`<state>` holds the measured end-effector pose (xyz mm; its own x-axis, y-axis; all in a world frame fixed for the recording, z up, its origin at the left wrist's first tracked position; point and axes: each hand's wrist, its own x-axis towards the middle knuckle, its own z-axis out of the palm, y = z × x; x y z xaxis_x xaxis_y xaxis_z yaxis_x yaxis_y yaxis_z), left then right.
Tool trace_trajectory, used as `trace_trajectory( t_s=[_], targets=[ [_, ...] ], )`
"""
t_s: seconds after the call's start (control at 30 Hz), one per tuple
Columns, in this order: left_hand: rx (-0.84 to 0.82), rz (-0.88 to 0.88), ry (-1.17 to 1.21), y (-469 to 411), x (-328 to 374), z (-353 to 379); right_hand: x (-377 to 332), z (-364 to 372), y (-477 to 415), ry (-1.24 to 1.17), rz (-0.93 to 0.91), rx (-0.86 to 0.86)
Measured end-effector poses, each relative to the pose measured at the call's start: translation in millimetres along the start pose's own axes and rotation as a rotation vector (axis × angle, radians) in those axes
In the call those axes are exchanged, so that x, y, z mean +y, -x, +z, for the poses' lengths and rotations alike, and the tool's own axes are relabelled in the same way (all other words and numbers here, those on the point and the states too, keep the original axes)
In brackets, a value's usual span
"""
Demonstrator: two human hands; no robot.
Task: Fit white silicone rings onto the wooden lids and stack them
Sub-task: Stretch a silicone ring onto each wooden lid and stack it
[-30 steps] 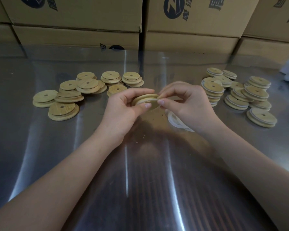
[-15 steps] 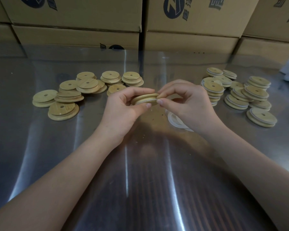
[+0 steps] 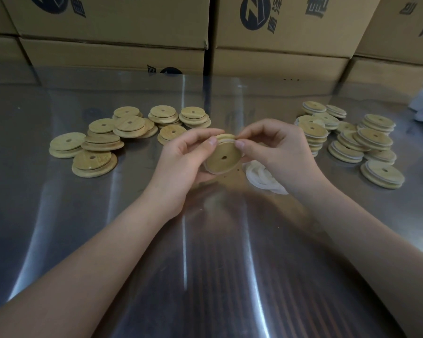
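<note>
Head view: we hold the lid (image 3: 224,157) between both hands, left hand (image 3: 181,157) curled round its rim, right hand (image 3: 276,152) pinching the ring (image 3: 226,141) at the top edge; we judge it best to turn the lid, pressing the ring evenly all round.

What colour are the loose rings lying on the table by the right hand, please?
White; the loose rings show best in the head view.

bg: stacked cardboard boxes (image 3: 112,25) w/ dark logos | shiny steel table (image 3: 205,264), light streaks
</note>
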<state>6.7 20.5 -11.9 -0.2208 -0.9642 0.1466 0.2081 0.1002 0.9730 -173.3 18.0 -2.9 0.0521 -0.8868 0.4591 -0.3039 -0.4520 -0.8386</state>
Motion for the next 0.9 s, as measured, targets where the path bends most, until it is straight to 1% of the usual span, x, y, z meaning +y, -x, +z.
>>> trace_trajectory(
  t_s=[0.23,0.4,0.57,0.67,0.8,0.9],
  targets=[
    [-0.007,-0.138,0.170,-2.2,2.1,-0.9,-0.8,-3.1,-1.1,-0.119,0.032,-0.042],
    [0.009,-0.156,0.249,-4.0,2.0,-5.4,-0.6,-2.5,-0.5,-0.112,0.053,-0.073],
    [0.019,-0.169,0.272,-4.9,0.8,-5.6,-0.1,-3.4,-0.6,-0.076,0.092,-0.072],
    [0.013,-0.153,0.266,-5.1,0.1,-4.6,0.1,-2.9,-1.6,-0.117,0.160,-0.042],
    [0.016,-0.130,0.200,-5.4,-1.2,-4.6,-0.5,-2.3,-2.6,-0.180,0.268,-0.049],
    [0.022,-0.109,0.147,-4.8,-1.7,-3.9,-2.7,-2.4,-3.5,-0.199,0.303,-0.055]
  ],
)
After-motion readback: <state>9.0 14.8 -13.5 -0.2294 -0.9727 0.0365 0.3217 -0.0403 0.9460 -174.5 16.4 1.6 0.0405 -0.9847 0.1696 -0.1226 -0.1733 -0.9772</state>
